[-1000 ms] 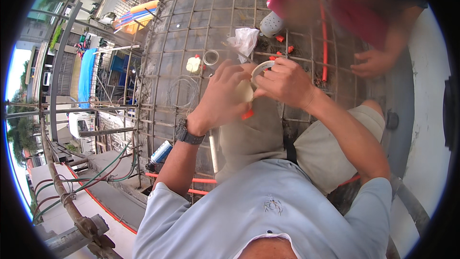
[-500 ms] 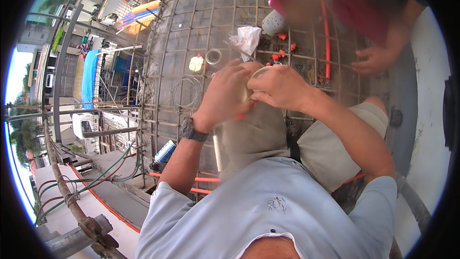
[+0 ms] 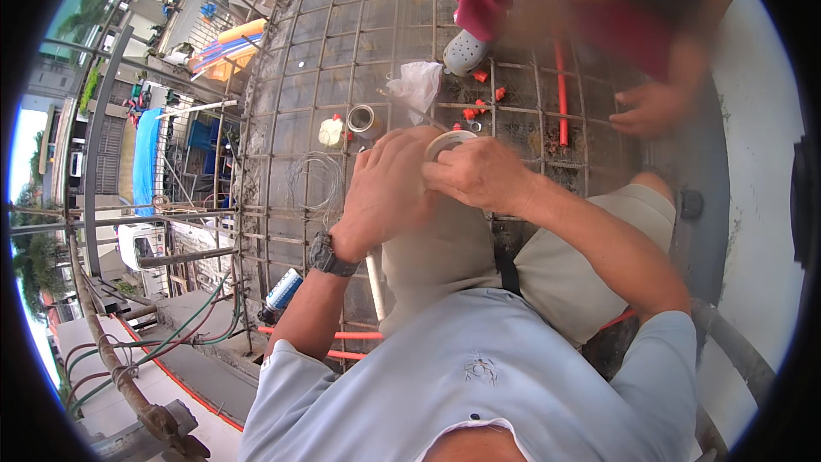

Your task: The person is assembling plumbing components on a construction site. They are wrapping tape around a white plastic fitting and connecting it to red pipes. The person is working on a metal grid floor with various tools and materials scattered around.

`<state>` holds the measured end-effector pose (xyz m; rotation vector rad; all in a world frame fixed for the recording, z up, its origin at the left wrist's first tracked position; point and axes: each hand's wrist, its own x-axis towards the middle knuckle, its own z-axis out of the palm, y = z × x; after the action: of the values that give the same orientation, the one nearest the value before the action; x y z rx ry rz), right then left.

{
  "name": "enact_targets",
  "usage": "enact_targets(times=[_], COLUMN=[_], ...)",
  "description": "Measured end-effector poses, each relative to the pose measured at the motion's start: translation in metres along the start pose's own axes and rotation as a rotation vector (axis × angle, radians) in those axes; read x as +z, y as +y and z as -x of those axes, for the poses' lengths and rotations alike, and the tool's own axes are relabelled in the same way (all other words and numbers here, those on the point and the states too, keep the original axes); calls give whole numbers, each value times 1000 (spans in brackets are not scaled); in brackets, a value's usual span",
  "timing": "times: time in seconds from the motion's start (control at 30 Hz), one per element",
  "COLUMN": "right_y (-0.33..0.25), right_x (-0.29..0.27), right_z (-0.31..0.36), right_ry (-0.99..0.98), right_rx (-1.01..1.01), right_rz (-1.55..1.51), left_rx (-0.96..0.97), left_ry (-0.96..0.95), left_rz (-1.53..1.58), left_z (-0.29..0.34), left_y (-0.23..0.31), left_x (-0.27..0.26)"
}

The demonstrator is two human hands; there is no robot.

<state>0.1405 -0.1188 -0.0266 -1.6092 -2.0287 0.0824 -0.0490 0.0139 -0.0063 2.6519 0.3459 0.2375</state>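
Note:
A pale ring-shaped roll of tape (image 3: 434,147) is pinched in my right hand (image 3: 479,173), above my knee. Close on its left, my left hand (image 3: 386,188) curls inward with its back turned up. Its fingertips are hidden, so what they pinch cannot be made out. A dark watch (image 3: 332,257) circles my left wrist. Beyond my hands lie a crumpled white plastic bag (image 3: 415,85), a round open can (image 3: 363,121) and a cream-coloured lump (image 3: 331,131). Several small orange pipe fittings (image 3: 479,109) are scattered to the right of the bag.
A rebar grid (image 3: 342,60) covers the floor. At upper right are a co-worker's hand (image 3: 646,109) and grey clog (image 3: 464,53), near an orange pipe (image 3: 562,103). Coiled wire (image 3: 312,180), a white pipe (image 3: 375,287) and a blue-and-white canister (image 3: 284,289) lie at left.
The view has shifted slightly, so the surroundings sit a little further left. My left hand has turned more back-up beside the tape roll; my right hand still grips the roll.

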Motion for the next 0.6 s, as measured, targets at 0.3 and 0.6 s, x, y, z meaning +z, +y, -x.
enact_targets(times=[0.3,0.6], right_y=[-6,-12], right_x=[-6,0], right_z=[-3,-10], right_ry=[-59,-65], right_rx=[58,74], right_rz=[-20,53], left_rx=[0,-17], left_ry=[-8,7], left_rz=[-130,-162], left_z=[9,11], left_y=[-4,-2], left_x=[2,5])
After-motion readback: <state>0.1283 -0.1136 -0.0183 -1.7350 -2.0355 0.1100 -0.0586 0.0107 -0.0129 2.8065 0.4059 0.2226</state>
